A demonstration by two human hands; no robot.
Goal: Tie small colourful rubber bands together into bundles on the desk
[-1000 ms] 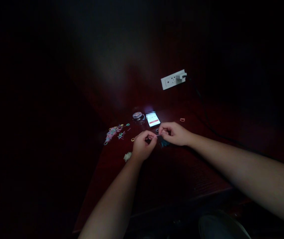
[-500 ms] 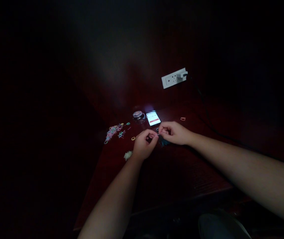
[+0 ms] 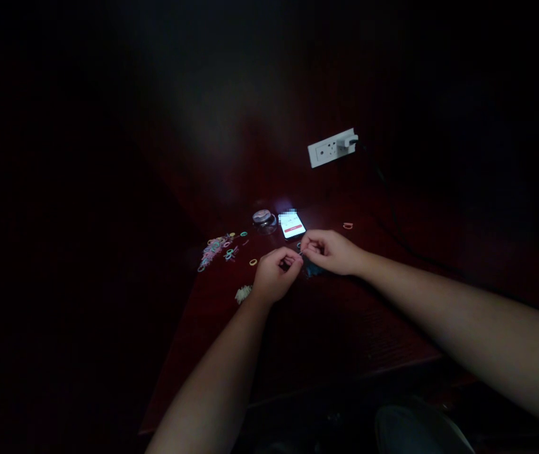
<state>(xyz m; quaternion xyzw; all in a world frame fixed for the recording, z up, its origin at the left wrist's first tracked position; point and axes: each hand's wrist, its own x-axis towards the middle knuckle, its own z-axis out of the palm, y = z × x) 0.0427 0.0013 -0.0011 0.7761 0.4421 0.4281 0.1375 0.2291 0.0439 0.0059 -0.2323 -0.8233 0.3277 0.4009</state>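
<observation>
Head view, dim room, 1 dark red counter (image 3: 335, 328).

Item 1: left hand (image 3: 273, 277), fingers curled and pinched on 1 end of a small rubber band (image 3: 300, 254).

Item 2: right hand (image 3: 333, 252), fingers pinched on the other end; the band is drawn taut between both hands, just above the counter.

Handling, by judgement: very light, soft, stretchy, prone to snap away; best held by its loop ends with the fingertips.

Item 3: loose pile of coloured bands (image 3: 215, 250), left of the hands.

Item 4: lit phone (image 3: 292, 225), beyond the hands.

Item 5: wall socket (image 3: 332, 148) with a plug.
</observation>
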